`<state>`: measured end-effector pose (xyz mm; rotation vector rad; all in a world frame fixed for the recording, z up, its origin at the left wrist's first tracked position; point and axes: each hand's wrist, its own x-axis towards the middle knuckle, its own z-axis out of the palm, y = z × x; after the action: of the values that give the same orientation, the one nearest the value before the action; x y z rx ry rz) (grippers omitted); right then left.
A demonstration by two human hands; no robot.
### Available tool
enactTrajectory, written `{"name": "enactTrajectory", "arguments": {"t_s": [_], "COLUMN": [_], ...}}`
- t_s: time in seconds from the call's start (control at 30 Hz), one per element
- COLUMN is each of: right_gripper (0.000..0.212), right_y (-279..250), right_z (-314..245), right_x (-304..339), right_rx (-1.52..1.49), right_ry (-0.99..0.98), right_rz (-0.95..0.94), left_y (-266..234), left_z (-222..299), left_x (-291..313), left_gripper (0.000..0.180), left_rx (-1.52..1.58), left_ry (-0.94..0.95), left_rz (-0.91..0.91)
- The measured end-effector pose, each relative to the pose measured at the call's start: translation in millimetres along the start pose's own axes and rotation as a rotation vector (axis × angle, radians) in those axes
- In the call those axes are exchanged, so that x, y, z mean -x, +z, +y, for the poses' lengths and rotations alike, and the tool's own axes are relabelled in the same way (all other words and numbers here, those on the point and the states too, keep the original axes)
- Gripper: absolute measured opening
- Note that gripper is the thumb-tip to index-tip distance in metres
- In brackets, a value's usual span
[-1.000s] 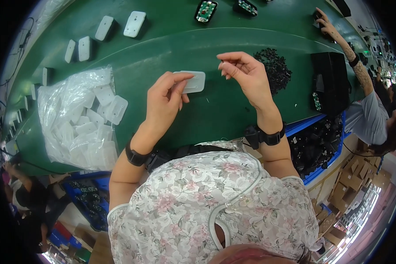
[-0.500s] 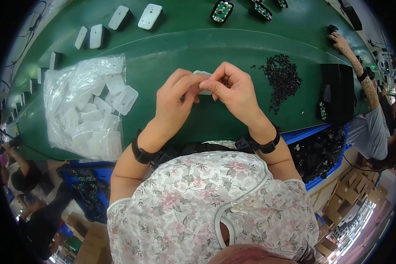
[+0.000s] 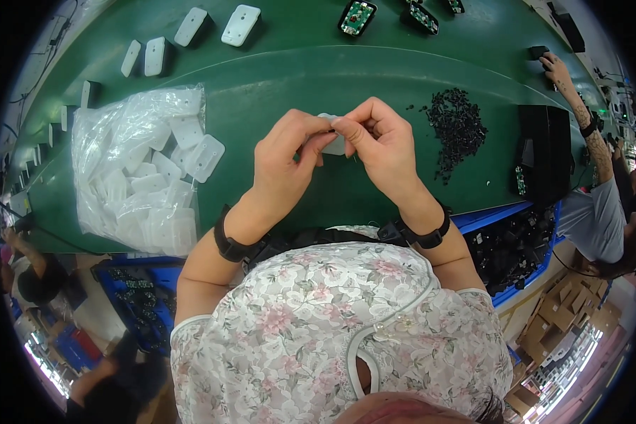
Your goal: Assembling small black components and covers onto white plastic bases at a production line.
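Observation:
A small white plastic cover (image 3: 335,147) is held up over the green table at the middle, largely hidden by my fingers. My left hand (image 3: 284,157) is closed on it, thumb and fingertips gripping its left side. My right hand (image 3: 383,145) is closed too, its thumb and forefinger pinched together against the cover's upper part. Whatever is in that pinch is too small and covered to name. To the right of my hands lies a loose pile of small black parts (image 3: 458,127). Left of them, a clear plastic bag (image 3: 99,148) spills more white plastic covers (image 3: 205,158).
White-topped black housings (image 3: 241,25) stand along the table's far left side. Open housings with green circuit boards (image 3: 357,18) lie at the back. A black box (image 3: 548,152) stands at right. Blue bins (image 3: 555,233) of black parts sit below the edge. A co-worker's hand (image 3: 558,71) reaches in at far right.
My right thumb and forefinger have shifted slightly on the white cover, and more of its lower part shows between my hands. At far right the co-worker's hand has moved a little.

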<state>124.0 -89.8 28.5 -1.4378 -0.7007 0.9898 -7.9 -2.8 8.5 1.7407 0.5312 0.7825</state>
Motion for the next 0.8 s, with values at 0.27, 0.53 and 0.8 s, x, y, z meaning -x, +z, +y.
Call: {"name": "enactTrajectory", "arguments": {"t_s": [0.27,0.53,0.8], "right_gripper": [0.009,0.009,0.01], "right_y": [-7.3,-3.3,1.5], "right_z": [-1.3,-2.8,8.6], "right_x": [4.2,4.9,4.0], "right_rx": [0.158,0.483,0.592], "right_ry": [-0.137,-0.366,-0.404], "right_rz": [-0.025,0.109,0.134], "left_y": [-0.6,5.7,1.2], "left_z": [-0.2,-1.2,-10.3], "left_x": [0.6,1.1,6.2], "left_gripper": [0.012,0.015,0.009], "left_rx": [0.015,0.506,0.552], "left_ry": [0.004,-0.288,-0.418], "left_rz": [0.043,0.099,-0.041]}}
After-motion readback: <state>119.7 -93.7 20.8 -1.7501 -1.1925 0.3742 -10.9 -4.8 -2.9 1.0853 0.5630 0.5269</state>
